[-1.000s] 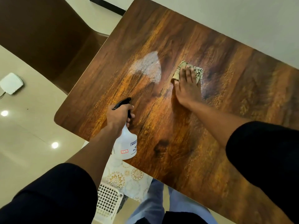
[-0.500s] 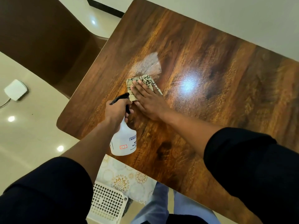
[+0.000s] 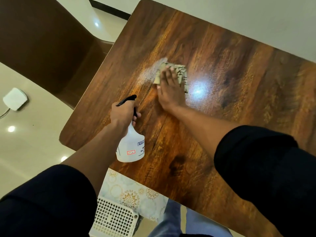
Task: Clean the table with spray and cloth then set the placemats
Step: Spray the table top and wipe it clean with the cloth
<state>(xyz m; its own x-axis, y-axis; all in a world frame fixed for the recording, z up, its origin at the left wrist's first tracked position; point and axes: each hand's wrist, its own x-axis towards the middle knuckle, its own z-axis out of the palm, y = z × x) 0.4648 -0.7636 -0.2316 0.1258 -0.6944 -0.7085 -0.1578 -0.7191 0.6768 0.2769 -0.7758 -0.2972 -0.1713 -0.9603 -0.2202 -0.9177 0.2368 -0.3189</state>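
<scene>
A dark wooden table fills the view. My right hand presses flat, fingers straight, on a beige patterned cloth near the table's middle. A whitish wet spray patch lies just left of the cloth. My left hand grips the black trigger head of a white spray bottle, held above the table's near left edge. A pale placemat with gold floral print lies below the table edge, over a white basket.
A white perforated basket stands on the floor by my legs. A brown chair stands to the table's left. A small white box with a cable lies on the glossy floor. A pale wall runs behind the table.
My right hand has slid the cloth away from the bottle, up and to the right, into the edge of the wet patch. My left hand and the bottle have hardly moved.
</scene>
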